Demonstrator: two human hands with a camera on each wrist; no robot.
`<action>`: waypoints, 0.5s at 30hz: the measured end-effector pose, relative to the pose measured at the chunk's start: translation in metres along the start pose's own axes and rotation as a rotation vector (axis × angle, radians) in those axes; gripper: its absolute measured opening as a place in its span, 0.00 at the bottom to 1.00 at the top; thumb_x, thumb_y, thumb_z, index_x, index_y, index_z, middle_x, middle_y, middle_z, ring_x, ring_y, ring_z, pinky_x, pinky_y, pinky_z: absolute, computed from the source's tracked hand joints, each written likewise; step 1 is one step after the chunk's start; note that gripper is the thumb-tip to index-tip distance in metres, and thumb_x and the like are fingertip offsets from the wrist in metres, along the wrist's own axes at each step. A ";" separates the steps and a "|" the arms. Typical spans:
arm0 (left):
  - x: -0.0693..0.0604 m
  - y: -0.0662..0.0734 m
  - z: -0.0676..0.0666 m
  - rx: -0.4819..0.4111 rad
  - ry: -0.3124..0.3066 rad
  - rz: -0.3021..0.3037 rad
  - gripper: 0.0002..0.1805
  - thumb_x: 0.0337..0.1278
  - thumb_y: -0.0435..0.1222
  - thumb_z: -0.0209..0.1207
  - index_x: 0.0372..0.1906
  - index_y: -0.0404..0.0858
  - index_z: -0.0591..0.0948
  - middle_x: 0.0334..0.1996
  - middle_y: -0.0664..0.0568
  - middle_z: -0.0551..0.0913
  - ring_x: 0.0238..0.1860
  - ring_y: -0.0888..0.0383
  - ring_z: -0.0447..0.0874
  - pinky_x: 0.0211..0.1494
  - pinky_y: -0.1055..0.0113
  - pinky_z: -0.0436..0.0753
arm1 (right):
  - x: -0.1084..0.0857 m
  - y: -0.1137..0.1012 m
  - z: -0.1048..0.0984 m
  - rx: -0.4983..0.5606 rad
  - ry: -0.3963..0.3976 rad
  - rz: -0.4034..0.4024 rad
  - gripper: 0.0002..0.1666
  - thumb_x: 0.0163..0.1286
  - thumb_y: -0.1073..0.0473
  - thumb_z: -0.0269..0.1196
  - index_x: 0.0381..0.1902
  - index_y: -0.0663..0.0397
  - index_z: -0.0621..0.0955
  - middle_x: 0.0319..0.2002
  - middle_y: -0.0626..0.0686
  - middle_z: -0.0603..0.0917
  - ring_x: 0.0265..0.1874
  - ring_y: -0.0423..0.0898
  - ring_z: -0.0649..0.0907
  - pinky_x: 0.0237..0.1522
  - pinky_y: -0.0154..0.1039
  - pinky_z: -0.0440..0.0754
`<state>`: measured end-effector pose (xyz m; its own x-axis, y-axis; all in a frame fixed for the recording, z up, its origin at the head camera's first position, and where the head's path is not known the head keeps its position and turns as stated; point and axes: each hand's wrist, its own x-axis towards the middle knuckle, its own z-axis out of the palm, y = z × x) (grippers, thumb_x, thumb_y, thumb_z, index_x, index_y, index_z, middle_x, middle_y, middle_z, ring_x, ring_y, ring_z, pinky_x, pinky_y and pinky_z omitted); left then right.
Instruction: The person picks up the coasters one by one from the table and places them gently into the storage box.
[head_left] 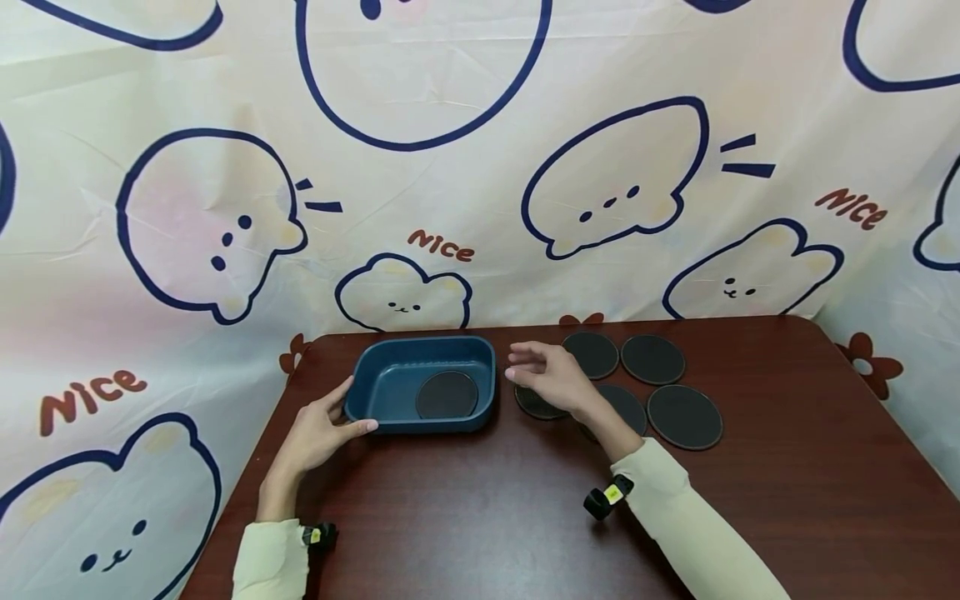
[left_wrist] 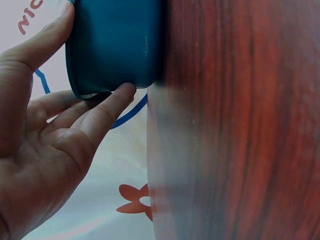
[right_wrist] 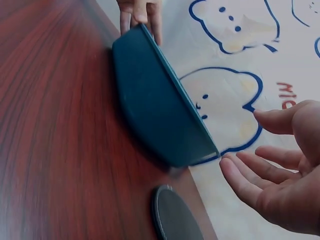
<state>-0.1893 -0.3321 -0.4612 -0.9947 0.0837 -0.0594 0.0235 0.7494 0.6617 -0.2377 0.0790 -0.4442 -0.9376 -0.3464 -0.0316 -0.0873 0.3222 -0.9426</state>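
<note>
A dark blue plastic basin [head_left: 423, 426] stands near the table's back edge, one round black coaster [head_left: 447, 395] lying flat inside toward its right. My left hand [head_left: 317, 429] holds the basin's left front corner, thumb on the front and fingers along the left side. Just right of the basin, my right hand [head_left: 555, 375] hovers with loosely bent fingers and nothing in them. In the right wrist view, its fingertips come close to the basin's rim [right_wrist: 185, 95]. Under and behind that hand lie several more coasters [head_left: 684, 417], some partly hidden by the hand and forearm.
The brown wooden table [head_left: 480, 508] ends just behind the basin and coasters. A fabric backdrop [head_left: 495, 183] printed with cartoon animals hangs behind it. Each wrist wears a small black camera [head_left: 609, 497].
</note>
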 end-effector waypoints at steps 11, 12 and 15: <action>-0.003 -0.003 0.000 -0.017 0.003 0.004 0.55 0.67 0.52 0.72 0.87 0.35 0.55 0.76 0.27 0.70 0.70 0.29 0.80 0.68 0.39 0.81 | -0.022 0.022 -0.034 0.099 0.013 0.032 0.34 0.80 0.54 0.66 0.78 0.57 0.73 0.72 0.65 0.79 0.69 0.60 0.83 0.67 0.58 0.84; -0.002 -0.003 0.000 -0.019 0.002 0.005 0.56 0.66 0.52 0.72 0.87 0.35 0.55 0.77 0.27 0.70 0.71 0.29 0.79 0.68 0.39 0.81 | -0.024 0.024 -0.037 0.104 0.015 0.033 0.34 0.80 0.54 0.66 0.78 0.57 0.72 0.72 0.65 0.79 0.69 0.60 0.83 0.68 0.58 0.84; -0.001 -0.002 -0.001 -0.019 0.002 0.010 0.56 0.66 0.53 0.72 0.87 0.35 0.55 0.77 0.27 0.69 0.71 0.30 0.79 0.69 0.39 0.80 | -0.029 0.029 -0.046 0.121 0.026 0.036 0.35 0.80 0.55 0.66 0.79 0.59 0.71 0.72 0.67 0.78 0.69 0.61 0.83 0.68 0.59 0.83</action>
<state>-0.1880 -0.3344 -0.4618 -0.9947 0.0899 -0.0507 0.0320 0.7359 0.6763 -0.2284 0.1393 -0.4550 -0.9480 -0.3128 -0.0588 -0.0138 0.2249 -0.9743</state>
